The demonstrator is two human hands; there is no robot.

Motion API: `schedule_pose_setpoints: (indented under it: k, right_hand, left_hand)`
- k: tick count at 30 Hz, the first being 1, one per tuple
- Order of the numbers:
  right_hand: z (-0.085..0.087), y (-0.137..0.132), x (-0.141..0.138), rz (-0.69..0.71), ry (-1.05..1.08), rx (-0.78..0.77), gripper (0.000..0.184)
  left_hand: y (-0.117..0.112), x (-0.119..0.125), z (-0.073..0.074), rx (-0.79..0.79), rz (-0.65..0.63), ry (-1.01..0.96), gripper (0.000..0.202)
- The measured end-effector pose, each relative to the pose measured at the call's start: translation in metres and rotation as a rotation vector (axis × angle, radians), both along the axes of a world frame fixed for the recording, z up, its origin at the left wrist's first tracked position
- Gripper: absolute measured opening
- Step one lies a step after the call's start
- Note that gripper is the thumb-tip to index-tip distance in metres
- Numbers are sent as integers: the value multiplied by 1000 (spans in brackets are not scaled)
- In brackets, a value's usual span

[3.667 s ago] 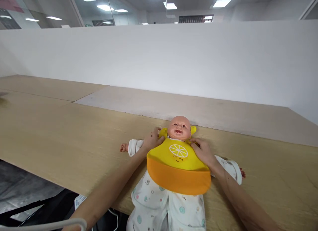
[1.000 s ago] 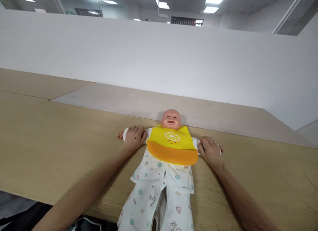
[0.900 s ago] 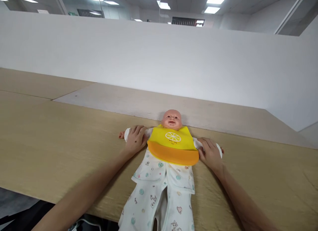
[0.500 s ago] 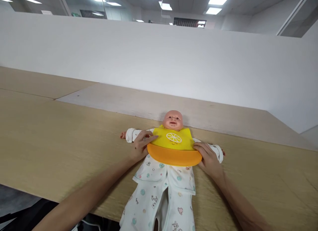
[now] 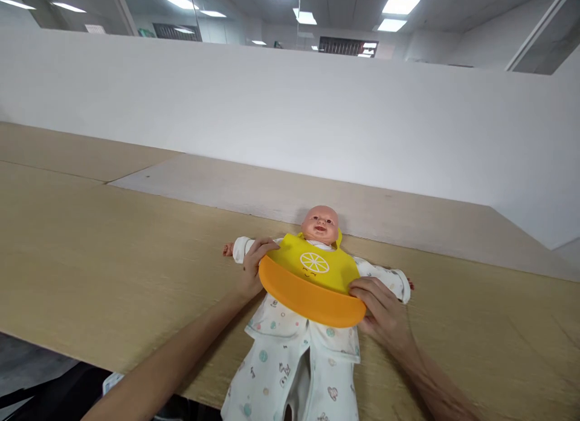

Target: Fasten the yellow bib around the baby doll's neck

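A baby doll (image 5: 319, 223) lies on its back on the wooden table, its arms spread to both sides. It wears a white printed outfit (image 5: 272, 363). Over its chest rests a yellow bib (image 5: 333, 269) with a citrus slice drawn on it and an orange pocket (image 5: 312, 295) along the lower edge, tilted down toward the right. My left hand (image 5: 257, 265) grips the bib's left side, thumb hidden behind it. On the other side my right hand (image 5: 378, 300) has its fingers closed over the bib's right edge, at the pocket's end.
The wooden table (image 5: 113, 246) stretches to both sides, with a pale panel (image 5: 217, 178) behind the doll. A white wall (image 5: 290, 107) rises at the back, topped by glass. Dark items (image 5: 67, 391) lie below the table's front edge at lower left.
The bib has shifted down and tilted, its right side now lower. Its neck strap and the doll's collar show more. Both hands moved with the bib.
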State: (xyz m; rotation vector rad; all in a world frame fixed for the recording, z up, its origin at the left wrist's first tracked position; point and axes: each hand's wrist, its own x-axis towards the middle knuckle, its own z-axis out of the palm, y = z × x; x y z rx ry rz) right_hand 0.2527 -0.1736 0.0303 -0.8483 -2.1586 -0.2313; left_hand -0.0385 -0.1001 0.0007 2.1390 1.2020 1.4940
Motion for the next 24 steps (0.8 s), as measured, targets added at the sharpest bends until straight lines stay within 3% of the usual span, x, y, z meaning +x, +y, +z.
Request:
schedule_pose_setpoints:
  k: [3,7,12,15,19,24]
  right_hand:
    - [-3,-1,-4,39,13,-57,32]
    - [-6,-2,-8,29,36,-143,26]
    - [-6,0,-6,42,28,-196,34]
    - [-3,2,-2,34,56,-185,35]
    - [1,3,4,70,82,-190,32]
    - [-3,7,18,115,92,-289,37]
  left_hand:
    - [2,-2,-9,-53,50,-23,30]
    - [9,-3,-17,-221,110,-229,35]
    - [18,-2,-8,-455,151,-375,25]
    - [16,0,2,-571,75,-407,25]
    - [5,1,9,-800,-116,-478,31]
    - [-1,2,9,-762,-270,-489,15]
